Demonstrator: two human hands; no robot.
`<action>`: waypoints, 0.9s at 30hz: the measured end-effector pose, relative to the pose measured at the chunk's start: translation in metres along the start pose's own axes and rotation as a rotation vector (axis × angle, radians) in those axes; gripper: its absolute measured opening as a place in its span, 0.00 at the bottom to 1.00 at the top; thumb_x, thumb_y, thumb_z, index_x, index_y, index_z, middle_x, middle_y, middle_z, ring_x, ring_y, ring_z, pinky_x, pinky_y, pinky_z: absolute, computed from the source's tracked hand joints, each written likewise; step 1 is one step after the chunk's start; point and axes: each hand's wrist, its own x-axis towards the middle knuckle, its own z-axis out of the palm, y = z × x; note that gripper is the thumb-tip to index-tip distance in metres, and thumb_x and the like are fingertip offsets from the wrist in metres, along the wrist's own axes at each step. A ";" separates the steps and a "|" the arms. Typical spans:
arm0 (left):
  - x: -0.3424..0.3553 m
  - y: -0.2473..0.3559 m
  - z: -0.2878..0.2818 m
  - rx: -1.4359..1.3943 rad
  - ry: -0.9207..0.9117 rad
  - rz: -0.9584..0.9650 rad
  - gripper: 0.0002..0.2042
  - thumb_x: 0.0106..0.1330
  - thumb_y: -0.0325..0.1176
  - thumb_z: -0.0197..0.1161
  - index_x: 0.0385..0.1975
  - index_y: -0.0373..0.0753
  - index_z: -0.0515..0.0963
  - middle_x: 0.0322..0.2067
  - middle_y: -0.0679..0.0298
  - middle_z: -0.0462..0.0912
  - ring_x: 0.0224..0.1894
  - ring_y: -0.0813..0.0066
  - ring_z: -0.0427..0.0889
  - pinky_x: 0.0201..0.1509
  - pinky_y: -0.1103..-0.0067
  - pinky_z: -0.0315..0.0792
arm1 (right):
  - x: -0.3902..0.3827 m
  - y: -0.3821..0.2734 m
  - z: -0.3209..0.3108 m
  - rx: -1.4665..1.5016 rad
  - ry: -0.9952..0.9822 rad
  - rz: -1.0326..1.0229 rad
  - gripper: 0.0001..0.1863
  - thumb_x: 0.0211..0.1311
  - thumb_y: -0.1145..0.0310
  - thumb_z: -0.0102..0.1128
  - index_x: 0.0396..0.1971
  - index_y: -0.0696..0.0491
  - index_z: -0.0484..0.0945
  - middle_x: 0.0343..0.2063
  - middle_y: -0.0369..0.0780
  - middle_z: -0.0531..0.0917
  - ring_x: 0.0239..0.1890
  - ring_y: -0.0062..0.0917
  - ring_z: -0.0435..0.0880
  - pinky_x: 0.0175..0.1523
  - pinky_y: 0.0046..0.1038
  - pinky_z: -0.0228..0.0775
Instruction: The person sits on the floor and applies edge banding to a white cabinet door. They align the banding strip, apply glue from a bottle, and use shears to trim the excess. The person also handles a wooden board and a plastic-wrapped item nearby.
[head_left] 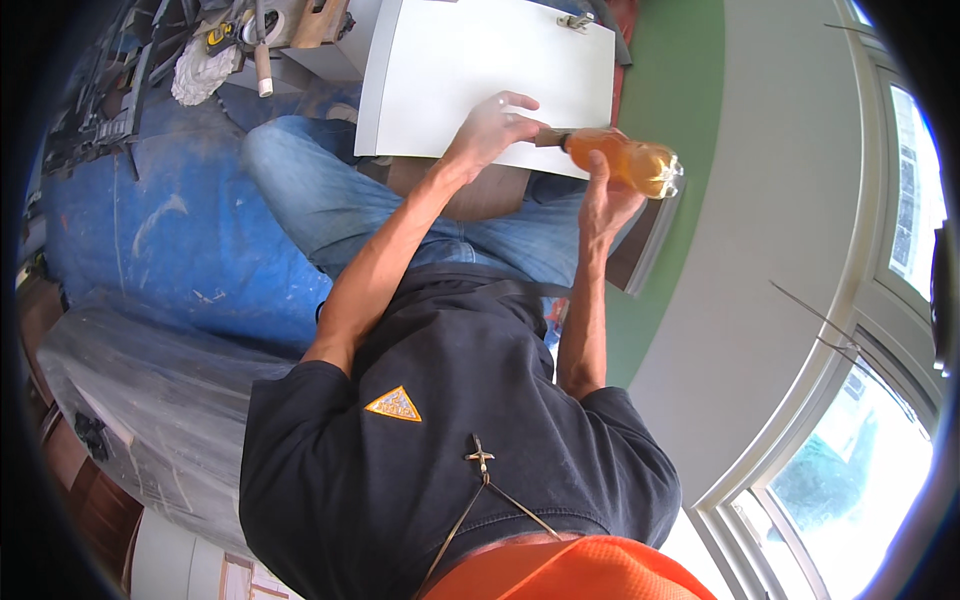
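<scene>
My right hand (608, 205) is wrapped round a clear bottle (625, 158) of amber liquid, its thumb along the near side. The bottle lies nearly level, its clear base to the right and its narrow end to the left. My left hand (488, 132) is at that narrow end, where a brown piece (550, 138) with a dark band shows. Its lower fingers close on this piece, while an upper finger stretches out apart from it. I cannot tell whether the brown piece is a cap or the neck. Beneath both hands lies a white panel (480, 70).
A metal hinge (577, 20) is fixed at the panel's far edge. Tools, a tape measure (220, 36) and a crumpled white cloth (203, 72) lie at the far left. Blue sheeting (180, 220) covers the left side. A green wall strip (690, 130) and windows (850, 480) stand right.
</scene>
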 end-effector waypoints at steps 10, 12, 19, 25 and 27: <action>0.000 -0.003 0.003 0.044 0.009 0.000 0.16 0.65 0.26 0.64 0.53 0.33 0.74 0.42 0.52 0.87 0.45 0.69 0.85 0.53 0.76 0.76 | 0.008 -0.003 0.006 0.010 0.024 0.068 0.23 0.64 0.64 0.69 0.52 0.62 0.75 0.44 0.44 0.83 0.48 0.30 0.82 0.57 0.32 0.74; 0.001 -0.005 0.006 0.040 0.000 0.001 0.17 0.65 0.26 0.64 0.53 0.33 0.74 0.42 0.52 0.87 0.44 0.70 0.85 0.52 0.77 0.76 | 0.008 -0.003 0.008 0.003 -0.015 0.025 0.23 0.64 0.64 0.69 0.52 0.62 0.74 0.44 0.44 0.83 0.48 0.29 0.82 0.57 0.32 0.74; -0.001 -0.003 0.003 0.050 0.016 -0.035 0.17 0.64 0.26 0.65 0.53 0.34 0.74 0.41 0.53 0.87 0.44 0.71 0.85 0.54 0.77 0.75 | 0.018 -0.002 0.009 0.011 0.008 0.068 0.21 0.64 0.64 0.69 0.49 0.63 0.76 0.44 0.45 0.83 0.46 0.29 0.84 0.53 0.30 0.76; -0.004 0.002 0.001 0.059 0.020 -0.057 0.18 0.64 0.26 0.65 0.53 0.34 0.74 0.41 0.51 0.86 0.46 0.69 0.84 0.57 0.75 0.73 | 0.016 0.005 0.007 -0.071 -0.019 0.056 0.18 0.63 0.69 0.69 0.47 0.63 0.78 0.41 0.45 0.85 0.44 0.29 0.85 0.50 0.30 0.78; -0.007 0.006 -0.002 0.043 0.015 -0.049 0.19 0.63 0.27 0.66 0.54 0.34 0.73 0.41 0.51 0.86 0.47 0.69 0.84 0.57 0.75 0.72 | 0.032 0.013 -0.002 0.018 0.094 -0.035 0.16 0.63 0.68 0.69 0.46 0.62 0.78 0.40 0.44 0.85 0.40 0.28 0.85 0.47 0.30 0.79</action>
